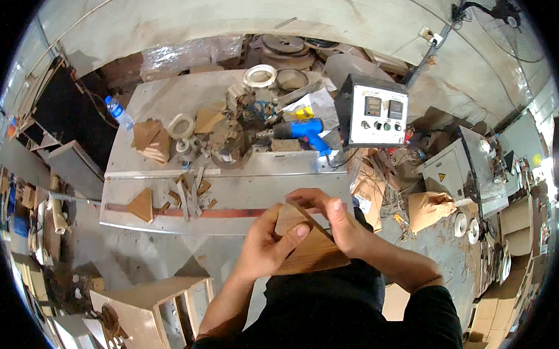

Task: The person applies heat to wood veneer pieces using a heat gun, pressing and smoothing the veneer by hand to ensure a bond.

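Observation:
A brown triangular wooden block point(316, 252) is held in front of my body, over the near edge of the bench. My left hand point(262, 248) is closed on its left side, with the thumb pressed on the upper face. My right hand point(346, 227) is at its right slanted edge. The right thumb points up, apart from the fingers, which reach toward the block's tip; whether they touch it I cannot tell. On the bench to the left lies a similar triangular piece point(141, 205), beside several pale strips and scraps point(188, 193).
The metal bench point(255, 186) carries a blue heat gun or drill point(305, 130), tape rolls point(181, 126), a stack of triangular pieces point(151, 141) and a control box point(377, 112). A water bottle point(118, 112) stands far left. A wooden frame point(151, 302) is at lower left, a paper bag point(430, 210) at right.

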Action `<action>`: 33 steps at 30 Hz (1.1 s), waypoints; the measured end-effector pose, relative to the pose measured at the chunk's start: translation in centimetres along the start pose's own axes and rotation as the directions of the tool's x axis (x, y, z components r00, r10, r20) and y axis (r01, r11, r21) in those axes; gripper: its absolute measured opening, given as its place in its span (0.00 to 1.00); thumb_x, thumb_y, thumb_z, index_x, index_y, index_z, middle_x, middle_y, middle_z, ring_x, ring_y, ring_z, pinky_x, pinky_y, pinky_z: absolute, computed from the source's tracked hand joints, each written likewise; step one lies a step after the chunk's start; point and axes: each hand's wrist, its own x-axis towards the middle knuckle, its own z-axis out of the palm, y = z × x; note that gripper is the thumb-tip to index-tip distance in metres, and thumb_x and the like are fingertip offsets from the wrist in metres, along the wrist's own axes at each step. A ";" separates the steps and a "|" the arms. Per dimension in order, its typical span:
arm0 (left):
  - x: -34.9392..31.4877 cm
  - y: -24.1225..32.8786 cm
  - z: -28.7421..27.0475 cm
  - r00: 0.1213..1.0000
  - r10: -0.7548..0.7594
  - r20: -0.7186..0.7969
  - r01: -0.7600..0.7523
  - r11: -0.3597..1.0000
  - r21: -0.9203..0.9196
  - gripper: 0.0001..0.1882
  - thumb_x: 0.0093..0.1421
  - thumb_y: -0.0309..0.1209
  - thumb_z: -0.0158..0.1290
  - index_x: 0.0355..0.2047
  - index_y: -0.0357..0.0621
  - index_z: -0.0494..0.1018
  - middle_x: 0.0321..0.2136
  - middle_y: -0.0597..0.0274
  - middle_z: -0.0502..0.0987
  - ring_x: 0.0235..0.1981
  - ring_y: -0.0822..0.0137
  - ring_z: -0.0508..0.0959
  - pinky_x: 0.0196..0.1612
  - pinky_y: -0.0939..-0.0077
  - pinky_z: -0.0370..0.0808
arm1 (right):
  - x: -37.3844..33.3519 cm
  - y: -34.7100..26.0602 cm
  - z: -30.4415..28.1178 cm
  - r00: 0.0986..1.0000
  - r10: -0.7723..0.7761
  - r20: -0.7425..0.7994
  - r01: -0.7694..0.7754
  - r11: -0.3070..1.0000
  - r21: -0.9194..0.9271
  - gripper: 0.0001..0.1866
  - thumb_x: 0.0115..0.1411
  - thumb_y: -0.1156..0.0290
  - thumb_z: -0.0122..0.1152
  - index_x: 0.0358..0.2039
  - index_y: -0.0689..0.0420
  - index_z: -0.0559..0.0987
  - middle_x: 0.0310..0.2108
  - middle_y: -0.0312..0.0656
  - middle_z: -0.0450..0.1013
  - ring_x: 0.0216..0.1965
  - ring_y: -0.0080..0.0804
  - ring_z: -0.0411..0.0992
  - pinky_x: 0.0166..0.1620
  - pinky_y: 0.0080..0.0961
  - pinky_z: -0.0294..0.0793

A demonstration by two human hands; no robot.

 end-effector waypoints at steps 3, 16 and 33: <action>0.3 0.3 -0.4 0.998 -0.059 0.009 0.059 0.998 -0.005 0.16 0.67 0.34 0.60 0.50 0.38 0.74 0.39 0.64 0.78 0.43 0.76 0.74 0.48 0.76 0.72 | -0.7 -0.2 -0.3 1.000 0.015 -0.022 -0.017 0.997 -0.082 0.44 0.73 0.37 0.19 0.64 0.65 0.64 0.58 0.50 0.68 0.62 0.39 0.65 0.66 0.37 0.59; -1.2 -2.7 -0.7 0.986 -0.161 -0.047 0.156 0.983 -0.093 0.16 0.70 0.35 0.56 0.52 0.37 0.72 0.41 0.67 0.76 0.43 0.75 0.73 0.49 0.77 0.71 | -0.3 2.4 0.5 0.987 0.143 0.068 -0.147 0.986 0.072 0.44 0.73 0.37 0.22 0.64 0.67 0.63 0.58 0.50 0.68 0.60 0.36 0.65 0.64 0.35 0.60; -19.5 -6.8 -9.2 0.213 -0.482 -0.850 -0.150 0.843 -0.516 0.15 0.70 0.40 0.54 0.47 0.40 0.74 0.32 0.70 0.75 0.30 0.77 0.74 0.33 0.84 0.70 | 19.5 20.9 16.6 0.880 -0.061 0.471 0.415 0.582 -0.700 0.14 0.61 0.69 0.59 0.48 0.54 0.79 0.46 0.44 0.77 0.48 0.47 0.75 0.46 0.40 0.77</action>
